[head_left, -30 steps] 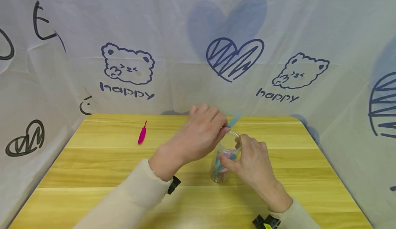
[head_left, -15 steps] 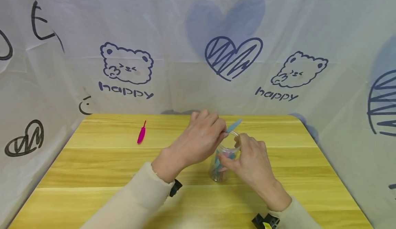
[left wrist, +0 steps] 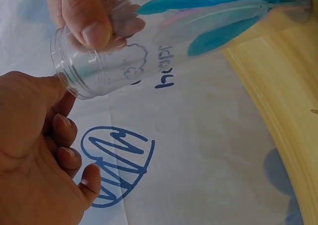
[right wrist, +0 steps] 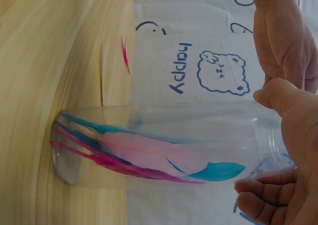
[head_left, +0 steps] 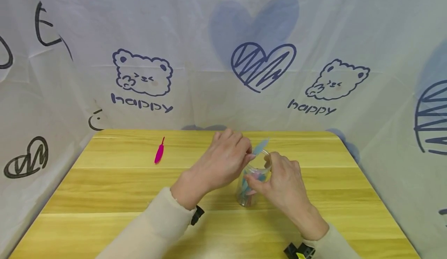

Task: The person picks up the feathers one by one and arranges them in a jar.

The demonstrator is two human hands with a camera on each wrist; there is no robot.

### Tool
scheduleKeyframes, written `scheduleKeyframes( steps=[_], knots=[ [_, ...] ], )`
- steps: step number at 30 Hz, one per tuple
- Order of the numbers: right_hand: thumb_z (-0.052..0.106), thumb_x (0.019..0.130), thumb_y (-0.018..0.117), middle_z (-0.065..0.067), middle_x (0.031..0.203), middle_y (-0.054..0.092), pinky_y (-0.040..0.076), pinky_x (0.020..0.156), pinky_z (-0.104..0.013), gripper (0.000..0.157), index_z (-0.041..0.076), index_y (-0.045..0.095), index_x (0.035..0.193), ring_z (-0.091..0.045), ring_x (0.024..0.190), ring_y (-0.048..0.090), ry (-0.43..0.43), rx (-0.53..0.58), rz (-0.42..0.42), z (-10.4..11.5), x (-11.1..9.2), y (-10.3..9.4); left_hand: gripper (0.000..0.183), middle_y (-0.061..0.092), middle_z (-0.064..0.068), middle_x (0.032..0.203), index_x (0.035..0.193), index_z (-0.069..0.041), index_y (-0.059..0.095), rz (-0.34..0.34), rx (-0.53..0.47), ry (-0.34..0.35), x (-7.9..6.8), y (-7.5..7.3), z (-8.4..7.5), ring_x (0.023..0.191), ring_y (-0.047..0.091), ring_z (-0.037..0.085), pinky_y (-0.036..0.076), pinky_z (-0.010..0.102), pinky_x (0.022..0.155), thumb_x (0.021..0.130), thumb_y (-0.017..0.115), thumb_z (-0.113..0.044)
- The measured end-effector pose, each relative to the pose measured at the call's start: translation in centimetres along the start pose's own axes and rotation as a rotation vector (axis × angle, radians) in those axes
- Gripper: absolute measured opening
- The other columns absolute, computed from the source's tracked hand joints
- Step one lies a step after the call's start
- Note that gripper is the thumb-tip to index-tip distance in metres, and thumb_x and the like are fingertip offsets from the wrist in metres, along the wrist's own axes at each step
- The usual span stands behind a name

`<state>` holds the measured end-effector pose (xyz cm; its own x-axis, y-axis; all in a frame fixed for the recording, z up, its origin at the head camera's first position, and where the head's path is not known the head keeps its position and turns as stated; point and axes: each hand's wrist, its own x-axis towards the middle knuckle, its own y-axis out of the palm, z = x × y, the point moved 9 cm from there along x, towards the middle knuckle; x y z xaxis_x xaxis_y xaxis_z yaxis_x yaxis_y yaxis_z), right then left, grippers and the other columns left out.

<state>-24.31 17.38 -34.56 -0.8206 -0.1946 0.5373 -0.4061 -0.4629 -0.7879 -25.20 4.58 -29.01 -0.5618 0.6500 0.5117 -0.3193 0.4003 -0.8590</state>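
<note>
A clear plastic jar [head_left: 246, 197] stands on the wooden table with its mouth uncovered. Inside it are several feathers in teal, pale pink and magenta, such as the pink feather [right wrist: 154, 153] in the right wrist view. My right hand [head_left: 288, 185] grips the jar just below its rim, thumb on one side and fingers on the other. At the mouth, my left hand [head_left: 220, 162] pinches a light blue feather [head_left: 261, 146], whose tip sticks up above the rim. The feather's lower end is hidden behind the left fingers.
A magenta feather [head_left: 159, 154] lies on the table [head_left: 115, 189] to the left, toward the back. A white cloth [head_left: 199, 96] printed with bears and hearts hangs behind the table and along both sides.
My left hand has come down a little toward the jar's mouth, and the light blue feather has lowered with it. The right hand's hold on the jar looks the same.
</note>
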Motion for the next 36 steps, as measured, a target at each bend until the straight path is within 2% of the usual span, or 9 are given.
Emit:
scheduleKeyframes(
  steps=[15,22,25,30,36],
  knots=[
    [0.046,0.076,0.092,-0.003,0.083,0.064,0.037,0.071,-0.039,0.054,0.009,0.057,0.094,-0.015,0.068,0.051,0.001,0.001,-0.003,0.3,0.0,-0.2,0.015,0.057,-0.003,0.093,0.103,-0.015,0.063,0.027,0.003,-0.028,-0.1,0.1,0.3,0.085,0.041,0.019,0.037,0.037,0.08,0.106,0.065,-0.03],
    [0.048,0.076,0.092,-0.004,0.081,0.063,0.036,0.072,-0.039,0.057,0.007,0.057,0.095,-0.015,0.066,0.05,0.003,-0.004,0.005,0.1,0.0,-0.1,0.023,0.059,0.0,0.094,0.106,-0.013,0.066,-0.02,-0.002,-0.051,-0.7,-0.1,1.2,0.087,0.045,0.022,0.039,0.037,0.079,0.104,0.067,-0.035],
    [0.049,0.076,0.091,-0.005,0.081,0.063,0.037,0.073,-0.04,0.058,0.007,0.057,0.096,-0.015,0.066,0.049,0.011,-0.003,0.014,0.0,0.0,0.0,0.024,0.061,0.001,0.096,0.107,-0.012,0.066,-0.026,-0.011,-0.076,-1.3,0.0,2.1,0.089,0.047,0.023,0.041,0.039,0.081,0.104,0.068,-0.036],
    [0.05,0.077,0.092,-0.006,0.081,0.064,0.039,0.075,-0.042,0.059,0.006,0.058,0.098,-0.015,0.066,0.048,0.025,-0.003,0.031,-0.1,0.0,0.0,0.021,0.065,0.001,0.102,0.109,-0.012,0.066,0.018,-0.04,-0.157,-3.0,0.6,4.2,0.093,0.051,0.024,0.045,0.042,0.087,0.105,0.068,-0.032],
    [0.05,0.076,0.091,-0.006,0.085,0.066,0.04,0.076,-0.042,0.06,0.006,0.059,0.099,-0.015,0.068,0.049,0.026,0.0,0.029,-0.1,-0.1,0.1,0.015,0.066,0.004,0.097,0.108,-0.009,0.07,0.003,0.004,-0.161,-5.8,1.2,6.1,0.088,0.055,0.025,0.049,0.041,0.082,0.099,0.075,-0.019]
  ],
)
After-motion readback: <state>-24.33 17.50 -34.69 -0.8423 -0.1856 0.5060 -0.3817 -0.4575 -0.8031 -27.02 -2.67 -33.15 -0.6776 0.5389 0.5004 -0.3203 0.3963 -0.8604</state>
